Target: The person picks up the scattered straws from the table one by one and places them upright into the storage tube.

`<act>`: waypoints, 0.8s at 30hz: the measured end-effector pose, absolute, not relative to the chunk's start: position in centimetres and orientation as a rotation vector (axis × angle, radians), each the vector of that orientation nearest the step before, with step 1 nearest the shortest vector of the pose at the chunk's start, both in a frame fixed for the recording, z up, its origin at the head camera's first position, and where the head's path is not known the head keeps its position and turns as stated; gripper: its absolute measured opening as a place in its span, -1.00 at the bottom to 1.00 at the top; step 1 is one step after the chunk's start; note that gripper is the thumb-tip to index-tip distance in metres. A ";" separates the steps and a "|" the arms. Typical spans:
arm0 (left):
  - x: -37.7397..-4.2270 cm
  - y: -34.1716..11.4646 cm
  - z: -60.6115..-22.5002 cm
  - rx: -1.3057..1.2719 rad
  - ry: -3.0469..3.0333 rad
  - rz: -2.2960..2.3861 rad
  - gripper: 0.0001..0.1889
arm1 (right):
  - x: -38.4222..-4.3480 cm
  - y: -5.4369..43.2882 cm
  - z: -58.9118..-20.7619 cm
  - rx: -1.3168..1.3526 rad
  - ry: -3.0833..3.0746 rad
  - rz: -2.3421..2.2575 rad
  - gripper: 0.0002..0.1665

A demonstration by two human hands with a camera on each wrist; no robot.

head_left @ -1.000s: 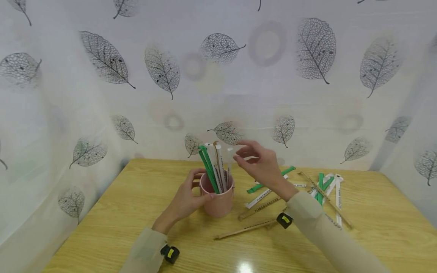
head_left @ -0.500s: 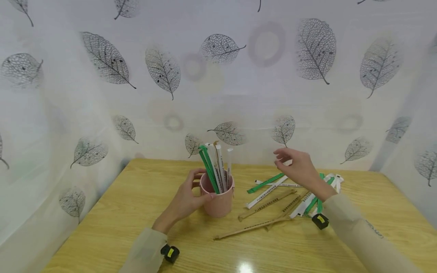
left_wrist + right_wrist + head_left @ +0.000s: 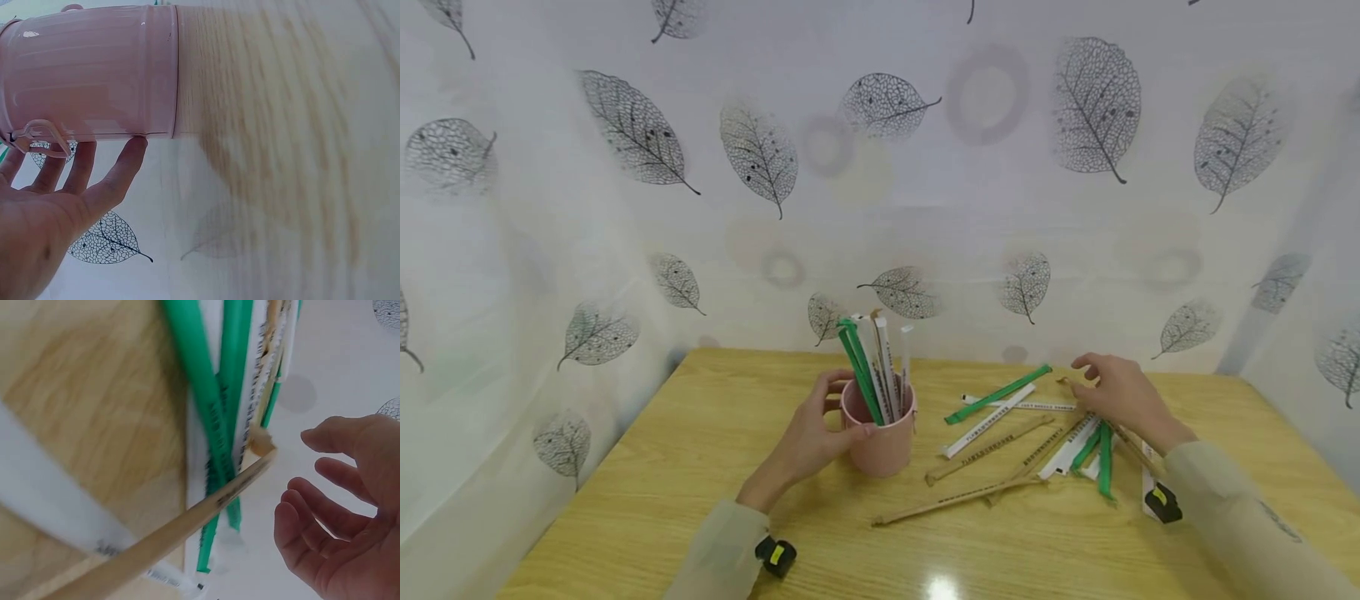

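Note:
My left hand (image 3: pixel 808 446) grips the left side of a small pink pail (image 3: pixel 880 452), its thumb across the front and fingers behind. Several wrapped straws (image 3: pixel 880 375), green, white and brown, stand in the pail. In the left wrist view, fingertips touch the pail's wall (image 3: pixel 94 75) near its base. My right hand (image 3: pixel 1123 396) hovers over the pile of wrapped straws at the right, fingers loosely bent and holding nothing. In the right wrist view, a brown wrapped straw (image 3: pixel 181 528) crosses green ones (image 3: pixel 209 394), its end just short of the fingers.
More wrapped straws lie loose between pail and pile: a green one (image 3: pixel 997 394), a white one (image 3: pixel 987 422) and brown ones (image 3: pixel 955 501). The wooden table (image 3: pixel 700 433) ends at a white leaf-print curtain (image 3: pixel 925 225) behind it.
My right hand has moved right and down, from beside the straws in the pail to just above the loose pile. The left hand and pail have stayed in place.

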State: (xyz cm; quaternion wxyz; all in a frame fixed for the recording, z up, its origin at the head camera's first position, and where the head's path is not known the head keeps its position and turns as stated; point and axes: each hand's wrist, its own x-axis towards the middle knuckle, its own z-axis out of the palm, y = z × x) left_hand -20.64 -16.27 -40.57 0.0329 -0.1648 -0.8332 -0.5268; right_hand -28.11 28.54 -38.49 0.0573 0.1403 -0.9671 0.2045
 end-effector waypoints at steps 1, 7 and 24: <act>-20.6 -16.3 -40.5 -0.502 -2.568 -1.625 -0.24 | -28.1 28.8 -38.6 0.426 -2.940 0.612 -0.51; -20.7 -16.3 -40.6 -0.524 -2.562 -1.632 -0.23 | -27.8 29.5 -39.5 0.396 -2.983 0.590 -0.48; -20.8 -16.4 -40.8 -0.524 -2.547 -1.641 -0.23 | -27.4 29.2 -39.8 0.495 -2.976 0.567 -0.37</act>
